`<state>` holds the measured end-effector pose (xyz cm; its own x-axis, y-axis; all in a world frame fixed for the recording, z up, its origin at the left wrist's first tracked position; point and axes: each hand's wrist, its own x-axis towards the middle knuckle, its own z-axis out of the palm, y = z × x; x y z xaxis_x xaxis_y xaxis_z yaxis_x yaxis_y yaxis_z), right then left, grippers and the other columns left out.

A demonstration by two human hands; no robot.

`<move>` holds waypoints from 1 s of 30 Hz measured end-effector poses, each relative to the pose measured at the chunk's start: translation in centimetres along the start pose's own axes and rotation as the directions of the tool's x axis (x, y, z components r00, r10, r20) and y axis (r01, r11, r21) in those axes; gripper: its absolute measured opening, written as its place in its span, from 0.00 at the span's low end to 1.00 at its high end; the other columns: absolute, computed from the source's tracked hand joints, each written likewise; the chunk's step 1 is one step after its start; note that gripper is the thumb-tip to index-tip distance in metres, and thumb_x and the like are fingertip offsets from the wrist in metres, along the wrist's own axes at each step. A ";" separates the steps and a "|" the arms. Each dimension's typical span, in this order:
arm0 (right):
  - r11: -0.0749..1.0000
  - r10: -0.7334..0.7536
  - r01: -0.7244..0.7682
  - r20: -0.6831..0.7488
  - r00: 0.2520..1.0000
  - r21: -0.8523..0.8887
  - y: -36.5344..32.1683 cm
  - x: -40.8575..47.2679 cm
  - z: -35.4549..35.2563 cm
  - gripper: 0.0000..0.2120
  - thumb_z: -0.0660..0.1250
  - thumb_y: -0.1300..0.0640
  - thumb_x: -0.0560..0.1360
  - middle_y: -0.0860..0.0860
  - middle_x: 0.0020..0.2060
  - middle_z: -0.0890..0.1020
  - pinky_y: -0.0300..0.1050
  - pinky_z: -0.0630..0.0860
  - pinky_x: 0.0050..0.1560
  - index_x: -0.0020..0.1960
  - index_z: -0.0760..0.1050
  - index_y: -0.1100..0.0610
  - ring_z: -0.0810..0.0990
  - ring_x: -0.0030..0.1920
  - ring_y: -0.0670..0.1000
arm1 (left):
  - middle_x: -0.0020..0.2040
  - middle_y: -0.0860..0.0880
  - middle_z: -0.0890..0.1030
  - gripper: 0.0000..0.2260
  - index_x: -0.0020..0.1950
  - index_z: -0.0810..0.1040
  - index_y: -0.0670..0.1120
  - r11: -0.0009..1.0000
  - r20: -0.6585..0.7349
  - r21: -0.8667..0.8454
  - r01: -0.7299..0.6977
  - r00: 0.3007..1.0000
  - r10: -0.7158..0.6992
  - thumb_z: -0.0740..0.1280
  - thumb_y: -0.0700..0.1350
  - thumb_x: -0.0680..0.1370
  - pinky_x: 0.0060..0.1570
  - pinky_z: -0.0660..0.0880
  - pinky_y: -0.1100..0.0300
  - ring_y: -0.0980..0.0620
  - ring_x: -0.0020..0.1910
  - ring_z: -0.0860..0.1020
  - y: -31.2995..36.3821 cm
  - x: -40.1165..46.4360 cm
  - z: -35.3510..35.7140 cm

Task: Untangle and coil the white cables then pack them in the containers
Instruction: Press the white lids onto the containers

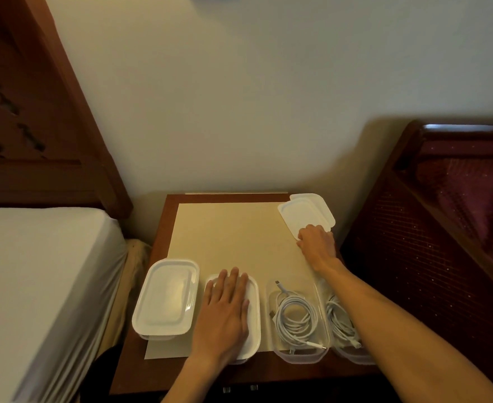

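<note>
Item, as I logged it: four containers in a row along the worktop's (163,225) near edge. Far-left container (165,298) was lidded. My left hand (224,309) lay flat, fingers straight, on the lid of the second container (252,312). The third container (297,318) stood open with a coiled white cable (294,315) inside; the fourth (352,354), half under my right arm, held another cable (341,318). My right hand (316,244), fingers curled, gripped the top of two stacked lids (304,215) at the worktop's far right corner. Bare beige mat (230,237) lay beyond the row.
</note>
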<state>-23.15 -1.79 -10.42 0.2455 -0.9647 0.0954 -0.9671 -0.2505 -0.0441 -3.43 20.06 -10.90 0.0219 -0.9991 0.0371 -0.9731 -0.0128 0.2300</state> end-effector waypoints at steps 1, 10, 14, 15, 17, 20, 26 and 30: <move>1.000 -0.011 0.011 -0.011 1.000 0.007 0.1 0.1 0.1 0.10 0.62 0.53 0.81 0.52 0.54 0.80 0.51 0.73 0.57 0.57 0.79 0.54 0.77 0.54 0.53 | 0.77 0.50 0.63 0.24 0.78 0.62 0.50 1.000 -0.008 0.008 0.007 1.000 -0.007 0.49 0.53 0.82 0.71 0.52 0.50 0.48 0.76 0.61 0.0 0.0 0.1; 0.946 -0.025 0.134 -0.344 0.939 0.294 -1.8 -3.7 -5.8 0.05 0.69 0.54 0.75 0.50 0.43 0.82 0.45 0.77 0.41 0.44 0.80 0.56 0.78 0.42 0.49 | 0.75 0.49 0.68 0.24 0.76 0.64 0.50 0.997 -0.027 0.071 0.007 1.000 -0.005 0.49 0.54 0.82 0.71 0.51 0.50 0.48 0.74 0.65 -0.3 0.7 0.0; 0.858 -0.062 0.285 -0.466 0.883 0.428 -2.6 -11.2 -9.6 0.03 0.71 0.57 0.73 0.46 0.39 0.78 0.39 0.74 0.38 0.42 0.77 0.54 0.75 0.40 0.45 | 0.79 0.51 0.56 0.27 0.79 0.56 0.53 1.000 -0.105 -0.010 -0.020 0.994 0.019 0.41 0.57 0.81 0.77 0.41 0.55 0.50 0.78 0.54 -0.4 1.0 -0.4; 0.843 -0.095 0.324 -0.474 0.875 0.430 -2.9 -13.5 -10.0 0.04 0.71 0.57 0.72 0.45 0.38 0.77 0.39 0.73 0.38 0.42 0.76 0.53 0.74 0.40 0.44 | 0.79 0.50 0.57 0.26 0.78 0.58 0.52 0.997 -0.149 -0.069 -0.022 0.989 0.011 0.43 0.57 0.81 0.77 0.45 0.54 0.49 0.78 0.55 -0.1 1.0 -0.7; 0.834 -0.166 0.378 -0.471 0.867 0.401 -3.5 -17.9 -9.8 0.04 0.70 0.56 0.72 0.44 0.38 0.75 0.37 0.72 0.36 0.41 0.74 0.51 0.73 0.39 0.43 | 0.73 0.48 0.71 0.20 0.72 0.71 0.49 0.963 -0.312 -0.266 -0.044 0.949 -0.043 0.53 0.53 0.82 0.73 0.60 0.57 0.48 0.72 0.69 1.6 0.4 -2.2; 0.847 -0.239 0.404 -0.431 0.870 0.346 -4.2 -22.1 -7.3 0.06 0.70 0.55 0.70 0.44 0.38 0.74 0.38 0.72 0.35 0.41 0.73 0.51 0.72 0.39 0.43 | 0.55 0.54 0.82 0.12 0.61 0.79 0.52 0.755 -0.308 -0.654 -0.045 0.928 -0.211 0.60 0.52 0.82 0.49 0.72 0.73 0.54 0.48 0.82 5.5 -0.6 -5.1; 0.825 -0.297 0.419 -0.340 0.892 0.378 -4.7 -24.4 -5.1 0.06 0.70 0.48 0.71 0.43 0.40 0.77 0.39 0.75 0.39 0.44 0.76 0.49 0.75 0.42 0.43 | 0.41 0.56 0.80 0.16 0.66 0.77 0.51 0.759 -0.135 -0.645 0.092 0.963 -0.231 0.66 0.48 0.78 0.45 0.76 0.61 0.58 0.40 0.79 8.1 -0.3 -5.0; 0.843 -0.169 0.317 -0.346 0.923 0.435 -3.0 -22.9 -5.7 0.11 0.62 0.47 0.77 0.44 0.51 0.80 0.45 0.75 0.54 0.54 0.79 0.50 0.76 0.53 0.44 | 0.44 0.47 0.83 0.13 0.61 0.77 0.45 0.862 -0.074 -0.486 0.147 0.975 -0.208 0.62 0.44 0.78 0.46 0.73 0.54 0.48 0.45 0.80 8.1 0.3 -4.1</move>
<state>-26.23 21.49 -6.85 0.3667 -0.8199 0.4396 -0.7085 -0.5524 -0.4393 -10.39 19.84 -5.02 0.2407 -0.9687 0.0603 -0.7239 -0.1378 0.6760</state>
